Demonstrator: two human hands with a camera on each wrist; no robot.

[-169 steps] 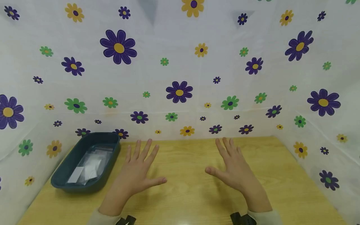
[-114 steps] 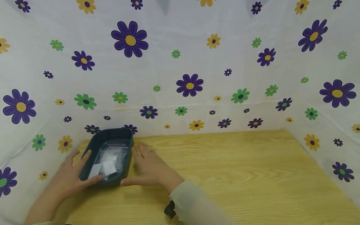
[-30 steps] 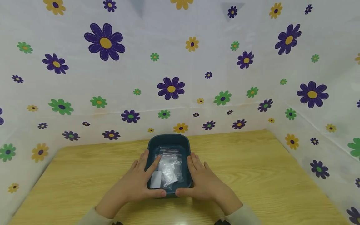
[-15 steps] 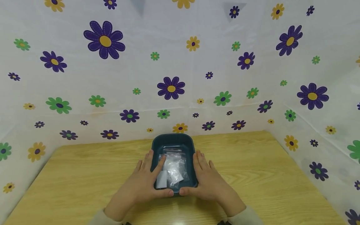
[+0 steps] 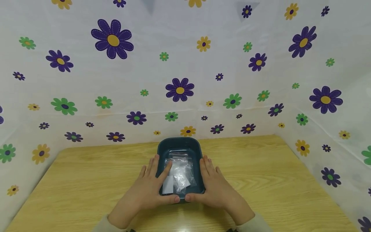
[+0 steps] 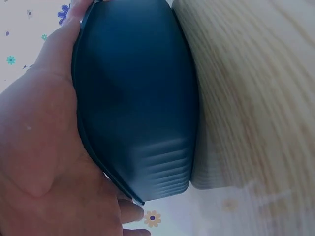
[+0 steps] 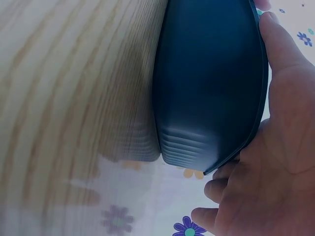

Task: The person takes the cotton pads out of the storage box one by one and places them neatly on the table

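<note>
A dark teal plastic tub (image 5: 179,141) stands flat on the wooden table in the middle of the head view. Inside it lie several clear zip bags (image 5: 180,172) with white contents, and a white card-like piece (image 5: 167,185) sits at the near left. My left hand (image 5: 146,190) rests along the tub's left side, its index finger over the rim. Along the right side lies my right hand (image 5: 215,188), fingers straight. Both thumbs reach along the near rim, their tips a little apart. Each wrist view shows a palm at the rim beside the tub's wall (image 6: 138,98).
The light wooden table (image 5: 95,180) extends to both sides of the tub. A white cloth with printed flowers (image 5: 139,74) hangs behind the table and along its left and right sides.
Earlier my hands were spread apart above the table and the tub stood at the far left. Both hands took its sides, and it moved right to the middle. The last half second shows hardly any motion.
</note>
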